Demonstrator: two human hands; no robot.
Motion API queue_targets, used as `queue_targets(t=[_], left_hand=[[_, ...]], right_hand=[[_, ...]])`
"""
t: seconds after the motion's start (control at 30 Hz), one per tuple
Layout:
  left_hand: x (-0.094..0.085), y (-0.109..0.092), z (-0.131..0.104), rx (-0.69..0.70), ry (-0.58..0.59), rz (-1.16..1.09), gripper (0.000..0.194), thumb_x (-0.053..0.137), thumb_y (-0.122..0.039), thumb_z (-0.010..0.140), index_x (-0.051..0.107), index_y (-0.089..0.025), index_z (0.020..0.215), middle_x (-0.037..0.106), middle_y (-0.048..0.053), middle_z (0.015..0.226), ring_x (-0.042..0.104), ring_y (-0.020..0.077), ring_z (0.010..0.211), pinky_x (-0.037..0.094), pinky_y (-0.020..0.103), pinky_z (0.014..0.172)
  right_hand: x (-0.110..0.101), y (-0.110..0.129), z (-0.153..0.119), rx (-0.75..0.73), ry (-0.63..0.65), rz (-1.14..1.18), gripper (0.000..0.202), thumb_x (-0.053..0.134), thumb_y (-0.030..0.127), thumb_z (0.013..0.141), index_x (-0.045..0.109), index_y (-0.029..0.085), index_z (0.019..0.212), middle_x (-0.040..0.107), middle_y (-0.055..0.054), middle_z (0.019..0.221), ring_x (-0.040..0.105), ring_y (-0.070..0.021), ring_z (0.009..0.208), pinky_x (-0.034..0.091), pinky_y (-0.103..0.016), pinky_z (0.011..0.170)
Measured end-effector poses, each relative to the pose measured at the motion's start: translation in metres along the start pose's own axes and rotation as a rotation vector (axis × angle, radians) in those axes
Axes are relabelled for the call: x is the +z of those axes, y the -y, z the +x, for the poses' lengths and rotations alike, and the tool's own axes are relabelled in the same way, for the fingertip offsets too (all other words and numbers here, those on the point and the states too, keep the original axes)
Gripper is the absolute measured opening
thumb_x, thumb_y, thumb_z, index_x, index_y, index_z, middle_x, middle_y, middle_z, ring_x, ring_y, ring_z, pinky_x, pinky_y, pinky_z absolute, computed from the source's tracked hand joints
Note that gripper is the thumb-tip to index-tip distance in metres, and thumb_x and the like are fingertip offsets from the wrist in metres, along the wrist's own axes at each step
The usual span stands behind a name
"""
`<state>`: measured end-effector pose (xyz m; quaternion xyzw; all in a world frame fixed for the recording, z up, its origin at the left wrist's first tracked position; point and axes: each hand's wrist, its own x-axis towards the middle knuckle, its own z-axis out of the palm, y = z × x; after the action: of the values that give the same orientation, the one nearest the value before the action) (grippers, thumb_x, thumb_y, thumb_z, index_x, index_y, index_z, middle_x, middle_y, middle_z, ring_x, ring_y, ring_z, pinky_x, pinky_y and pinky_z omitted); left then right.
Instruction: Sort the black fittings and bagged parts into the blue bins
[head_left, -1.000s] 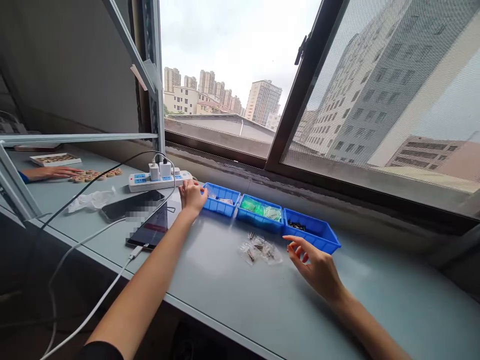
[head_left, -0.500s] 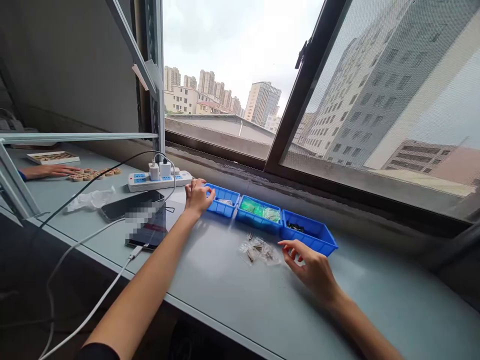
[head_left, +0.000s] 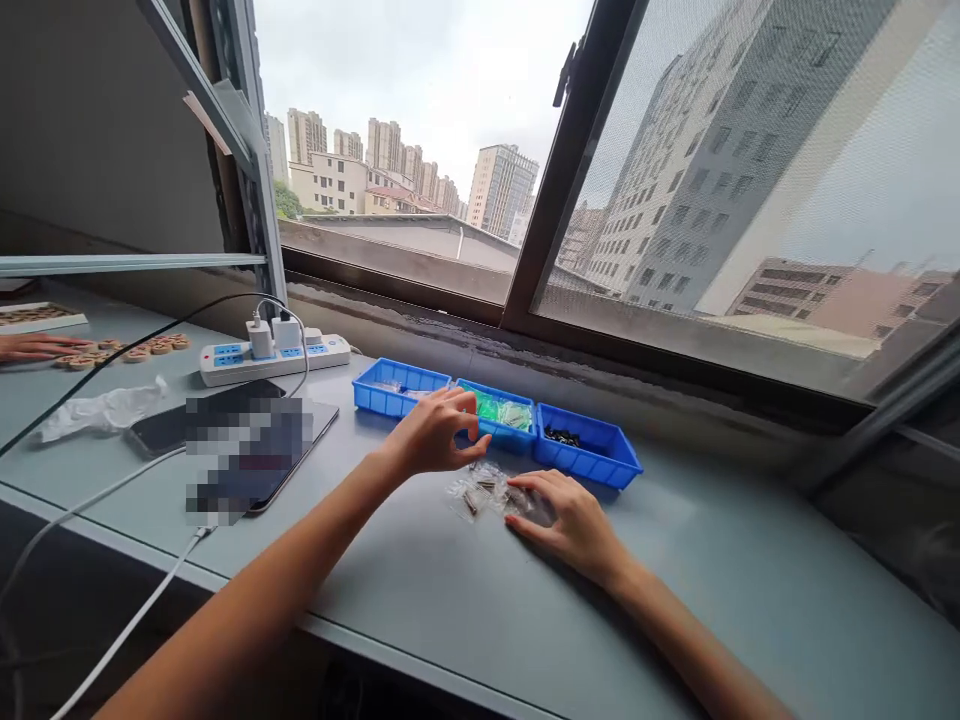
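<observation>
Bags (head_left: pixel 478 494): clear, holding metal pieces (head_left: pixel 487 484), on the desk (head_left: pixel 420 600) in front of the blue trays (head_left: pixel 581 462)
Right hand (head_left: pixel 571 518): fingers parted, at the bags' right side
Left hand (head_left: pixel 435 432): fingers curled near the middle tray (head_left: pixel 517 438); cannot tell whether they grip
Power strip (head_left: pixel 225 374): left of the trays

One camera, worn on the person's head, looks forward and down across the table (head_left: pixel 712 570). The left hand (head_left: pixel 433 430) and the right hand (head_left: pixel 570 515) are rather near to it; the window (head_left: pixel 553 170) stands farther, behind the table.
</observation>
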<state>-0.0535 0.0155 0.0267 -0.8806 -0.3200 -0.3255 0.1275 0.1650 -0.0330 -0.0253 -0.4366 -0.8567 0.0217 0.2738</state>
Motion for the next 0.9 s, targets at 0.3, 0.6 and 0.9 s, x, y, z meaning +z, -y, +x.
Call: queue_targets(t=[0.3,0.6,0.9], left_hand=[[0.006,-0.012,0.000,0.011,0.183,-0.040,0.024,0.055,-0.028,0.080,0.063,-0.018,0.060,0.058,0.000,0.067,0.054,0.0116,0.061,0.042,0.025,0.063],[0.018,-0.018,-0.005,0.052,0.321,-0.068,0.019,0.057,-0.026,0.079,0.064,-0.018,0.063,0.059,0.000,0.068,0.053,0.0109,0.061,0.041,0.024,0.062],[-0.012,-0.031,0.006,0.120,0.167,-0.029,0.023,0.050,-0.028,0.085,0.062,-0.017,0.069,0.059,0.001,0.071,0.052,0.0113,0.062,0.042,0.025,0.062]], right_hand=[[0.001,0.000,-0.004,-0.021,-0.017,0.040,0.023,0.053,0.030,0.085,0.061,0.021,0.104,0.067,-0.006,0.101,0.060,-0.0208,0.092,0.048,-0.034,0.079],[0.004,-0.002,-0.010,0.024,-0.017,0.137,0.030,0.062,0.035,0.078,0.060,0.025,0.106,0.066,-0.006,0.095,0.060,-0.0227,0.087,0.047,-0.037,0.075],[0.004,-0.011,-0.010,0.133,-0.141,0.336,0.033,0.054,0.024,0.080,0.058,0.027,0.113,0.066,-0.001,0.077,0.063,-0.0175,0.070,0.053,-0.031,0.063]])
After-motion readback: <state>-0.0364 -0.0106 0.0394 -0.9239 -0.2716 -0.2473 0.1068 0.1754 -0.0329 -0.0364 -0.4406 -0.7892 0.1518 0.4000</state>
